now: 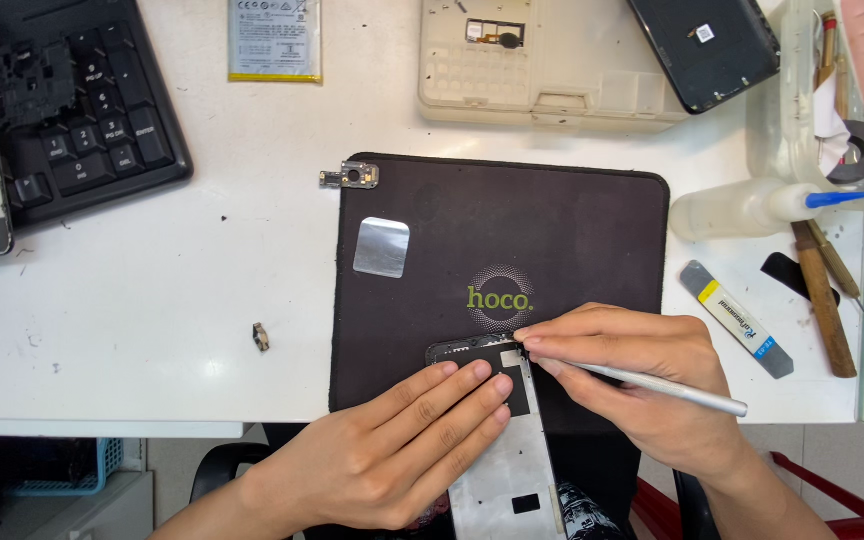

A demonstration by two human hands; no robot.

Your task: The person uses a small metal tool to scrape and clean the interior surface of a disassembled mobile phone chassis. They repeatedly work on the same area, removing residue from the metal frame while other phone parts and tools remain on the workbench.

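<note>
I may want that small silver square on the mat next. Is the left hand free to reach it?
Probably yes: the left hand only rests flat on the phone frame, holding nothing, and the mat between it and the silver square is bare.

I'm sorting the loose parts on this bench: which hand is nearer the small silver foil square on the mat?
Left. The left hand lies just below the foil square; the right hand sits farther off, down to its right.

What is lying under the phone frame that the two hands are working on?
The phone frame lies on a dark work mat, which sits on the white table. The left hand covers the frame's left side; the frame's lower end overhangs the edge.
</note>
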